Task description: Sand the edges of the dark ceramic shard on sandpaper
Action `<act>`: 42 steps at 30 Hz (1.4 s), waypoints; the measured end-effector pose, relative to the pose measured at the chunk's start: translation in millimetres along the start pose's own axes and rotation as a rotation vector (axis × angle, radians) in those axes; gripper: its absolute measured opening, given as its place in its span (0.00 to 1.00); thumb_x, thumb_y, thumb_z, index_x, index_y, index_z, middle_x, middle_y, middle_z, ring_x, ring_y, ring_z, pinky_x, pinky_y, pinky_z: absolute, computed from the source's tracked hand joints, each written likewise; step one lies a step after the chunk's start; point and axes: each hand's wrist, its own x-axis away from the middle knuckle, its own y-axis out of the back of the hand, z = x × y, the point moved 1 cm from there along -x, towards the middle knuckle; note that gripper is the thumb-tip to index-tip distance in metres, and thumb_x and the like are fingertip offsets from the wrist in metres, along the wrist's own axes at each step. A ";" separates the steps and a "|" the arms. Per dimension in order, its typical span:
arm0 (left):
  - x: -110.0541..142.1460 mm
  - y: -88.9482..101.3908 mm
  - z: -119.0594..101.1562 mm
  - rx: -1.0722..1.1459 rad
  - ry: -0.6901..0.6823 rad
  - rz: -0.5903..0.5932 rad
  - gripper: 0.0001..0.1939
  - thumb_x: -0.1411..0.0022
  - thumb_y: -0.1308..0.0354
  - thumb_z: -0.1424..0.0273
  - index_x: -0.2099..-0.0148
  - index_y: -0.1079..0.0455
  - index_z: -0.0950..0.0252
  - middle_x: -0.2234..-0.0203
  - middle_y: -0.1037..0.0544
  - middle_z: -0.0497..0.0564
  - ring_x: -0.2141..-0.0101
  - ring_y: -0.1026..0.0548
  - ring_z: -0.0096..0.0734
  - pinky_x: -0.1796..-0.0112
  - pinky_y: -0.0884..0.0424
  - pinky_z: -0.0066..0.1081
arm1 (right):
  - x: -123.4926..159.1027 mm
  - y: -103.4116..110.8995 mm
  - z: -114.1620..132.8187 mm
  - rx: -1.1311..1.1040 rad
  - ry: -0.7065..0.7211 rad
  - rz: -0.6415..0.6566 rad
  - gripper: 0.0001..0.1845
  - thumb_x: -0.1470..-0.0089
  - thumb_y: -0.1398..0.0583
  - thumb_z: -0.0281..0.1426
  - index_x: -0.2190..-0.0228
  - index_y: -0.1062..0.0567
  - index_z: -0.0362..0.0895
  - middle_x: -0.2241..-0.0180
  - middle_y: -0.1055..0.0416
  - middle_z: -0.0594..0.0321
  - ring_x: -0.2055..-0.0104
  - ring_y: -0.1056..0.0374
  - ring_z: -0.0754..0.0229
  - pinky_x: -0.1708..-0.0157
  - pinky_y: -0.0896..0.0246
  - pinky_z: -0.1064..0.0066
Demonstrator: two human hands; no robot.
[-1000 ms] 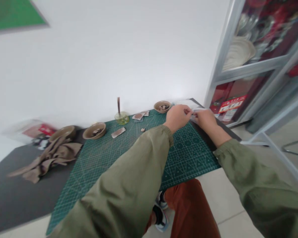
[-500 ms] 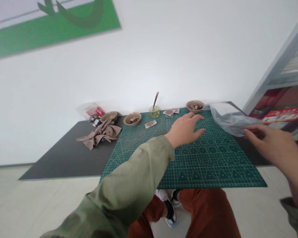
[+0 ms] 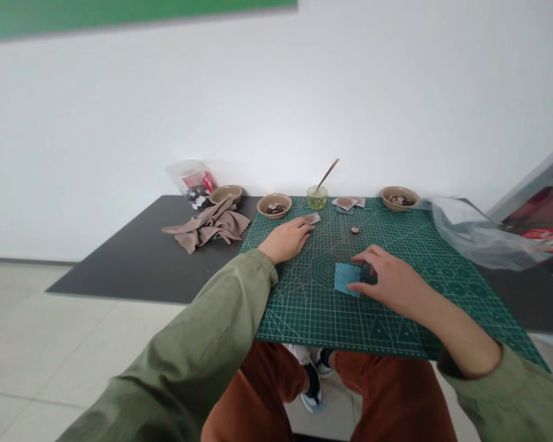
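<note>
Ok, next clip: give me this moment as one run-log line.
left hand: fingertips beside tan paper slip | right hand: touching blue paper square | surface: green cutting mat

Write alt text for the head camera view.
On a green cutting mat, the right hand curls over a blue paper square while the left hand lies beside a small brown scrap. Bowls and a glass jar stand beyond.

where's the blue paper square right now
In the head view, the blue paper square lies on the green cutting mat near its middle, at the fingertips of the right hand.
</note>
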 end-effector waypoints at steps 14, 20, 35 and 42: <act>14.9 8.5 14.6 0.032 0.126 -0.073 0.15 0.23 0.43 0.68 0.43 0.19 0.68 0.41 0.20 0.65 0.38 0.23 0.52 0.34 0.26 0.49 | -32.5 3.2 -12.9 -0.141 0.044 0.138 0.12 0.40 0.28 0.40 0.57 0.19 0.51 0.71 0.23 0.67 0.72 0.27 0.56 0.73 0.35 0.65; 14.4 17.5 4.0 0.152 0.120 -0.131 0.17 0.22 0.42 0.67 0.37 0.23 0.66 0.37 0.21 0.63 0.35 0.24 0.50 0.32 0.29 0.50 | -59.4 30.8 -18.9 -0.222 0.185 -0.135 0.09 0.34 0.31 0.42 0.61 0.18 0.51 0.61 0.16 0.60 0.64 0.21 0.53 0.64 0.24 0.61; -19.6 11.5 -37.7 0.331 -0.013 0.056 0.42 0.38 0.22 0.55 0.28 0.32 0.63 0.37 0.22 0.63 0.37 0.23 0.57 0.37 0.26 0.52 | -92.3 8.8 -72.8 -0.072 0.274 -0.281 0.15 0.31 0.42 0.28 0.49 0.18 0.47 0.48 0.17 0.53 0.49 0.20 0.46 0.48 0.26 0.54; -15.0 4.0 -45.9 0.382 0.003 0.014 0.32 0.33 0.26 0.59 0.32 0.28 0.63 0.42 0.22 0.60 0.40 0.23 0.54 0.38 0.24 0.51 | -101.8 -4.7 -90.8 0.019 0.145 -0.192 0.12 0.33 0.35 0.40 0.55 0.16 0.46 0.59 0.21 0.56 0.64 0.25 0.52 0.62 0.32 0.59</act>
